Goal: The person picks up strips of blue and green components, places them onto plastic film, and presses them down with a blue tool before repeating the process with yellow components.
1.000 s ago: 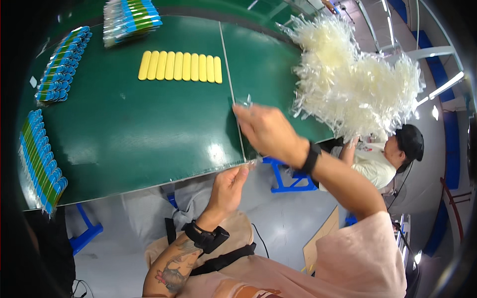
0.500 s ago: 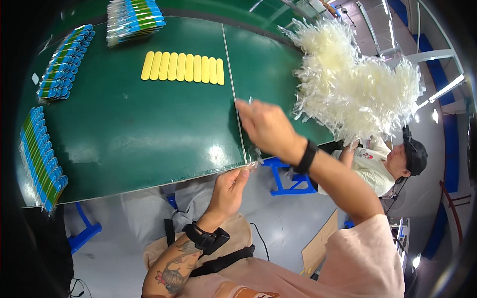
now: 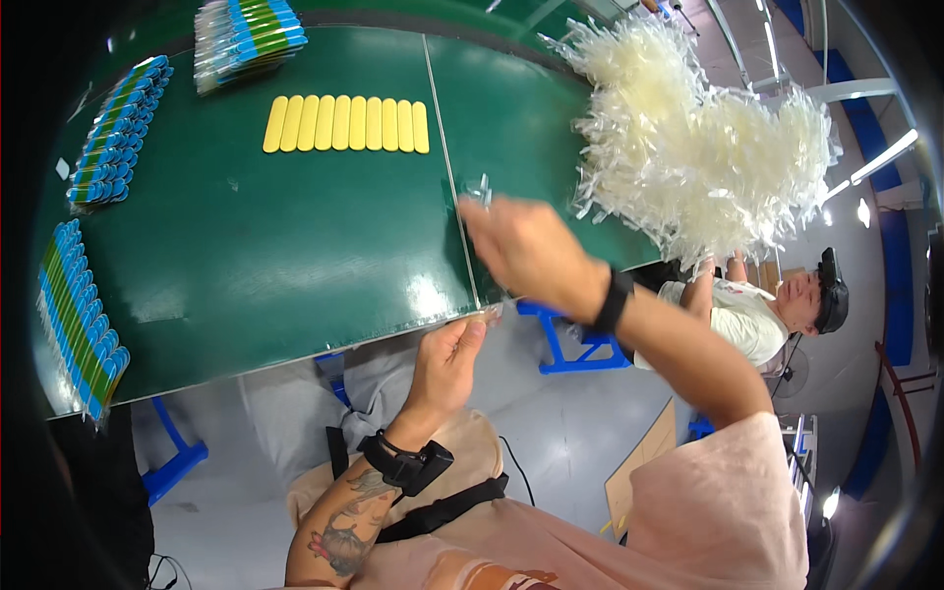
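At about eight o'clock, along the left edge of the green bench [image 3: 295, 256], lies a long fanned row of flat packets [image 3: 77, 320] striped blue, green and yellow, and at ten o'clock a second, shorter row of the same packets [image 3: 113, 138] curves up the edge. At eleven o'clock a looser stack of blue and green packets [image 3: 246, 37] sits at the far side, and just right of and below it a neat row of plain yellow oblong pieces [image 3: 346, 124] lies side by side. A thin pale seam line [image 3: 450, 167] runs down the bench from twelve o'clock toward the near edge. At six o'clock the left hand [image 3: 447, 359] is raised to the bench's near edge, its grip narrow, thumb and fingertips pinched on a small clear piece [image 3: 489, 315] that is hard to make out. Just right of centre the right hand [image 3: 531, 251] hovers over the bench, its grip pinched on a small clear plastic part [image 3: 479, 189] at the fingertips. At one to two o'clock a big heap of translucent whitish plastic parts [image 3: 688, 138] covers the bench's right end.
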Action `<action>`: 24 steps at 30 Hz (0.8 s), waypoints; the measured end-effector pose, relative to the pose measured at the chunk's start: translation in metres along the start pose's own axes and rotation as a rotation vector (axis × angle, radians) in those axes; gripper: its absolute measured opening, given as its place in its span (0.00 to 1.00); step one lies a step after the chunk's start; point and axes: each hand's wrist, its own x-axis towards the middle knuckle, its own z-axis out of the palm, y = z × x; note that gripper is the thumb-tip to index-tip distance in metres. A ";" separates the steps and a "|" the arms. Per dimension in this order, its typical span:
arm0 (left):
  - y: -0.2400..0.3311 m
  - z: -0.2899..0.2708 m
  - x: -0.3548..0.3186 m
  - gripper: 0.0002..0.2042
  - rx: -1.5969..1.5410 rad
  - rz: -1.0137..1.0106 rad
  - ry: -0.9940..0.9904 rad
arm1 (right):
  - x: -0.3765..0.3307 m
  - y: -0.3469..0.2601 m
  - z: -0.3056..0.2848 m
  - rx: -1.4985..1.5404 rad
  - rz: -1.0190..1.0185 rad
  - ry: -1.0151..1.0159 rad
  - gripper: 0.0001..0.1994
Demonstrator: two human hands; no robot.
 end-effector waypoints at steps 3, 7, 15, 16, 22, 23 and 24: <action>0.000 0.003 0.000 0.20 0.035 0.019 0.003 | -0.040 -0.020 0.001 0.127 -0.006 0.085 0.12; -0.001 0.010 0.007 0.19 -0.021 0.031 -0.017 | -0.014 0.004 -0.003 -0.023 0.007 0.101 0.16; 0.012 0.009 0.001 0.18 0.054 0.010 0.065 | -0.066 -0.036 0.006 0.091 -0.005 0.099 0.21; 0.010 0.012 0.000 0.18 0.037 0.040 0.070 | -0.066 -0.032 0.007 0.061 -0.008 0.109 0.21; -0.002 0.000 0.001 0.15 0.090 0.068 0.051 | -0.048 -0.038 0.011 0.012 0.064 0.053 0.17; 0.001 0.002 0.000 0.14 0.041 0.030 0.070 | -0.063 -0.048 0.011 -0.005 0.033 0.092 0.19; 0.000 0.009 0.004 0.14 0.036 0.038 0.074 | -0.077 -0.046 0.014 0.079 -0.005 0.183 0.20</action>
